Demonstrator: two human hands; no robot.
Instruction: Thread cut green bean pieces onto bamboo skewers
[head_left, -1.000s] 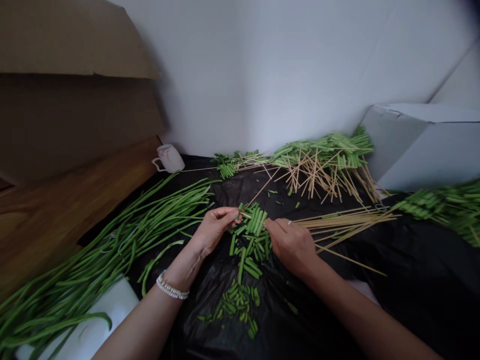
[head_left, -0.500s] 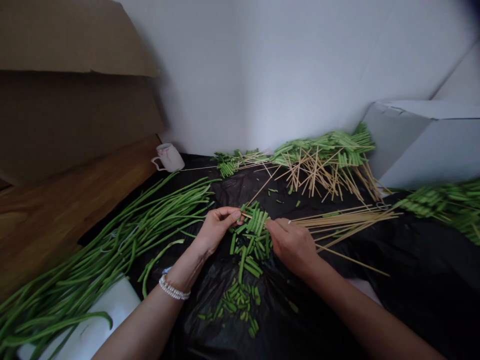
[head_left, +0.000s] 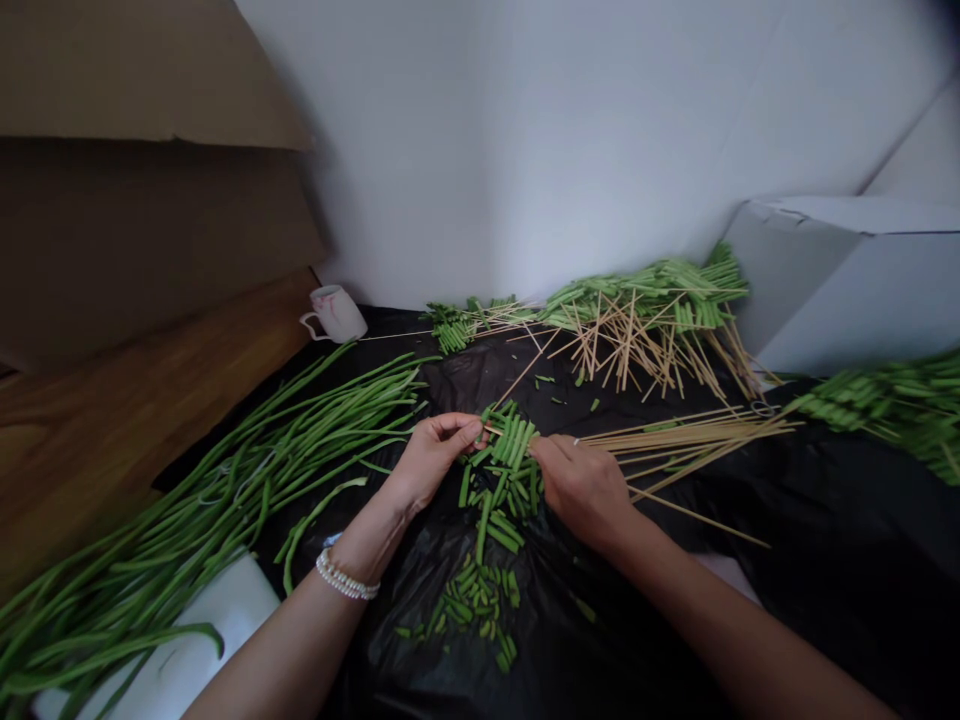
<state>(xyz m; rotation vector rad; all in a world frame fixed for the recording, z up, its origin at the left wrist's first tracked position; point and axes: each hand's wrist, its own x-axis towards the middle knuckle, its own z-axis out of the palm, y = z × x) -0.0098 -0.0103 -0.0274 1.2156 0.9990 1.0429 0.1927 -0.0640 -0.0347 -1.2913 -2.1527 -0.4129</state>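
Observation:
My right hand (head_left: 589,490), with a ring on one finger, is closed around a bamboo skewer (head_left: 493,431). Several cut green bean pieces (head_left: 514,442) sit crosswise on it, side by side, just left of that hand. At the skewer's left end my left hand (head_left: 431,460) pinches a short bean piece (head_left: 486,413) between thumb and fingers. Whether the skewer tip is inside that piece I cannot tell. Loose cut pieces (head_left: 504,530) lie below both hands, and smaller bits (head_left: 472,600) are scattered nearer me.
Long whole beans (head_left: 300,440) spread at left, partly over a white object (head_left: 225,610). Bare skewers (head_left: 675,440) lie right of my hands. Filled skewers (head_left: 652,290) are piled by the wall, more (head_left: 892,400) at right. A mug (head_left: 337,313), cardboard box (head_left: 150,220) and white box (head_left: 840,270) surround the black sheet (head_left: 600,640).
Almost nothing differs. Both hands keep the same hold on the skewer and bean piece; the whole view has shifted very slightly.

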